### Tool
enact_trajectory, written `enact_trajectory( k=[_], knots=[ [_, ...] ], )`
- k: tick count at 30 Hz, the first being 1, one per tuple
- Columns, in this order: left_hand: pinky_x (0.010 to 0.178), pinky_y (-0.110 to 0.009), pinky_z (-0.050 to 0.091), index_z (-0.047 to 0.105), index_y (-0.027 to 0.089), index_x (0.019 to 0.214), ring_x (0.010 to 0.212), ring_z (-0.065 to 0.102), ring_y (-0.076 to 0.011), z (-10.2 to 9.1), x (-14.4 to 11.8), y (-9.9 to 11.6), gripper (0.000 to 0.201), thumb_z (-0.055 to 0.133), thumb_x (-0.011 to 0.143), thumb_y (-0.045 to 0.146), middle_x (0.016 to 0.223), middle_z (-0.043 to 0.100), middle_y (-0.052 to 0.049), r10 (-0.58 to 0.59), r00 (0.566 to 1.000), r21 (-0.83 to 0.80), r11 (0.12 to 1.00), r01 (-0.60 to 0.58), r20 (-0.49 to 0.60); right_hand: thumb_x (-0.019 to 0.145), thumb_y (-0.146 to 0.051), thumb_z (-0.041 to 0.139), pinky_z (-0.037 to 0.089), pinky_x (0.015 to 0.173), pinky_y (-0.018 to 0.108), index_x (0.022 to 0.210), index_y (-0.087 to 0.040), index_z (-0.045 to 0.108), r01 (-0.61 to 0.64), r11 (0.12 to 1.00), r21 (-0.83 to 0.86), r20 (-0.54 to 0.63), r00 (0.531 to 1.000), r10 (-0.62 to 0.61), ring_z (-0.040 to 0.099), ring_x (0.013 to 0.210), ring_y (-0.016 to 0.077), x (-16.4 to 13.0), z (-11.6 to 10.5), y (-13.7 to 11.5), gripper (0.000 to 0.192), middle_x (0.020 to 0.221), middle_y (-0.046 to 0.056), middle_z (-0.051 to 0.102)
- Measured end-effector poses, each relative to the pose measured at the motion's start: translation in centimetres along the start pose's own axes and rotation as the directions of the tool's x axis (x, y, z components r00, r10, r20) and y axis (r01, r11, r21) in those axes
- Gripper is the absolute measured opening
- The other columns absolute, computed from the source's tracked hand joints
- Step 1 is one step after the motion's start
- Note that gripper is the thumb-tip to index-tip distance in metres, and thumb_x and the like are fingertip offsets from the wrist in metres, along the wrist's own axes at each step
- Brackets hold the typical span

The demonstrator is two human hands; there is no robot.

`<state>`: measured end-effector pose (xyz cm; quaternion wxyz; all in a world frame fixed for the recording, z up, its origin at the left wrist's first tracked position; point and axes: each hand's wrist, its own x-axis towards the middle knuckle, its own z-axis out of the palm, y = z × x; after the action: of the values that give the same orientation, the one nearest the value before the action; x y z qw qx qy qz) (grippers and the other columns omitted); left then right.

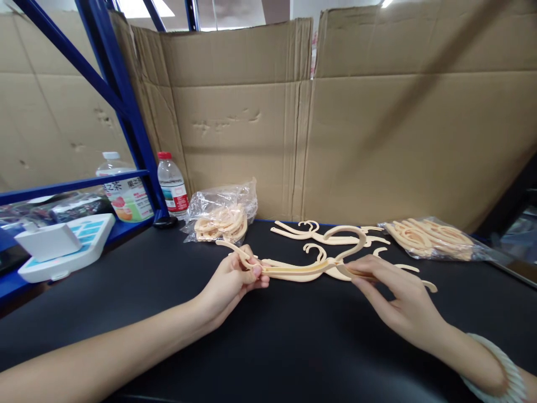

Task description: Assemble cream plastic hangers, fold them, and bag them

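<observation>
A cream plastic folding hanger [293,271] is held up between my two hands, its hook rising toward the right. My left hand [235,274] pinches its left arm, with a curved end sticking out past the fingers. My right hand [394,291] is closed round the right arm, close to the hook's base; the fingers cover part of it. Just behind lie more cream hangers [335,239] on the black table, some partly hidden by the held hanger and my right hand.
A clear bag of cream hanger parts [222,221] lies at the back left, another bag of parts [432,238] at the back right. A red-capped bottle [173,187] stands by the blue frame [121,106]. Cardboard [243,123] walls the table's [268,347] back. A white device [67,246] sits left.
</observation>
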<state>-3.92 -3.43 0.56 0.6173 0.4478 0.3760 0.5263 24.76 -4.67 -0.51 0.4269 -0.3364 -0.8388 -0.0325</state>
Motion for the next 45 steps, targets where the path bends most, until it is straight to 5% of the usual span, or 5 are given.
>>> enact_trajectory(
  k=[11,16,23,33,45],
  knots=[
    [0.075,-0.023,0.055,0.055,0.015,0.073,0.073,0.064,-0.0097,-0.1,0.3,-0.1,0.025,0.079,0.071,0.024,0.083,0.067,-0.001,0.035,0.999,0.000,0.999,-0.035,0.025,0.089,-0.029,0.057,0.055,0.075,0.026,0.106,-0.025,0.062,-0.305,0.949,0.075,-0.078,0.947,0.310,0.066,0.084,0.0163,-0.1,0.4,1.1,0.019,0.098,0.002,0.069],
    [0.068,-0.025,0.053,0.059,0.015,0.076,0.069,0.061,-0.0119,0.1,-0.6,0.0,0.015,0.061,0.086,0.026,0.083,0.067,-0.004,0.122,0.960,0.445,0.866,-0.226,0.251,0.091,-0.031,0.052,0.054,0.073,0.026,0.107,-0.021,0.061,-0.342,0.934,0.106,-0.048,0.936,0.348,0.064,0.086,0.0173,0.7,-0.4,0.9,0.021,0.102,0.006,0.067],
    [0.088,-0.033,0.049,0.061,0.015,0.102,0.097,0.059,-0.0226,2.2,-4.0,1.2,0.020,0.051,0.085,0.009,0.103,0.068,-0.010,-0.094,0.350,0.360,0.115,-0.926,0.932,0.092,-0.030,0.048,0.047,0.063,0.026,0.092,-0.020,0.060,-0.338,0.940,0.035,0.211,0.922,0.324,0.059,0.068,0.0151,1.1,-0.6,0.5,0.016,0.078,0.002,0.063],
    [0.105,-0.048,0.036,0.056,0.021,0.115,0.118,0.049,-0.0275,1.2,-3.0,0.6,0.027,0.051,0.088,0.020,0.128,0.055,-0.010,-0.081,0.604,0.603,-0.046,-0.797,0.793,0.085,-0.016,0.053,0.043,0.070,0.031,0.080,-0.019,0.059,-0.208,0.968,-0.139,0.384,0.890,0.247,0.053,0.078,0.0178,0.9,-0.4,0.8,0.008,0.080,0.003,0.060],
    [0.103,-0.043,0.038,0.059,0.026,0.113,0.119,0.048,-0.0282,1.4,-3.1,0.8,0.029,0.055,0.085,0.020,0.129,0.055,-0.007,-0.027,0.667,0.667,0.051,-0.743,0.745,0.082,-0.012,0.055,0.046,0.073,0.032,0.082,-0.020,0.061,-0.179,0.972,-0.155,0.399,0.888,0.227,0.055,0.082,0.0188,0.8,-0.5,1.6,0.010,0.086,0.004,0.060]
  ],
)
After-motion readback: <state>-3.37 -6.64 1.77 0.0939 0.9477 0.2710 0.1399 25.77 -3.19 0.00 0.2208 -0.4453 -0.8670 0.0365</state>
